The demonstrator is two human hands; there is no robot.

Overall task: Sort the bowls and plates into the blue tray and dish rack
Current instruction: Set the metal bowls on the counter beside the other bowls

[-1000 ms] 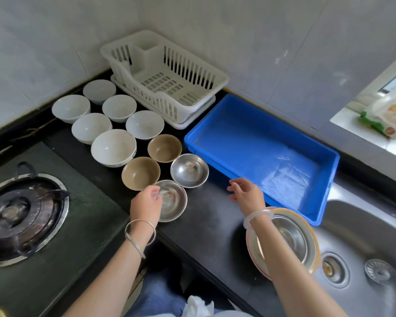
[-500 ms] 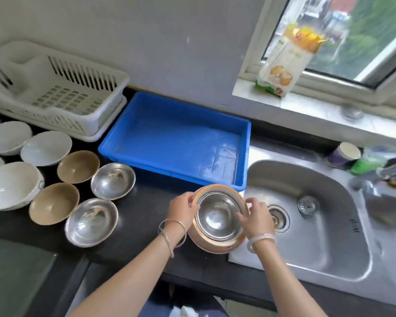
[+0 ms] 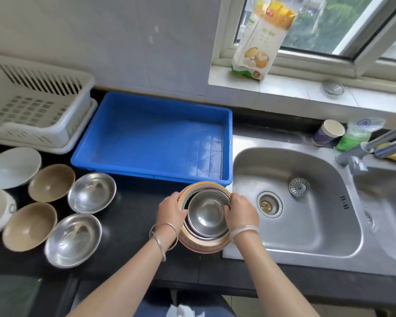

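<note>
1. The left hand and the right hand grip a nested stack from opposite sides, fingers curled round its edge. A round shiny steel bowl sits on top, and an orange-rimmed round plate lies underneath.
2. The stack is at the front of the black stone counter, just before the near right corner of the rectangular blue plastic tray. It overlaps the rim of the stainless steel sink. I cannot tell whether it is resting or just lifted.
3. To my eye the step is to carry this stack off for sorting. I would keep it level with both hands pressing evenly, since the smooth steel bowl could slide inside the plate if tipped.
4. I would raise it well above the tray wall before moving forward, then set it down flat, not drop it.
5. The blue tray holds no dishes that I can see, only its bare floor.
6. The white slatted plastic dish rack, left of the tray, shows no crockery in the visible part. Its left end is cut off.
7. The sink holds only a round metal strainer beside the drain.
8. Waiting loose on the counter to the left are two shallow steel bowls, two tan ceramic bowls and white ceramic bowls.
</note>
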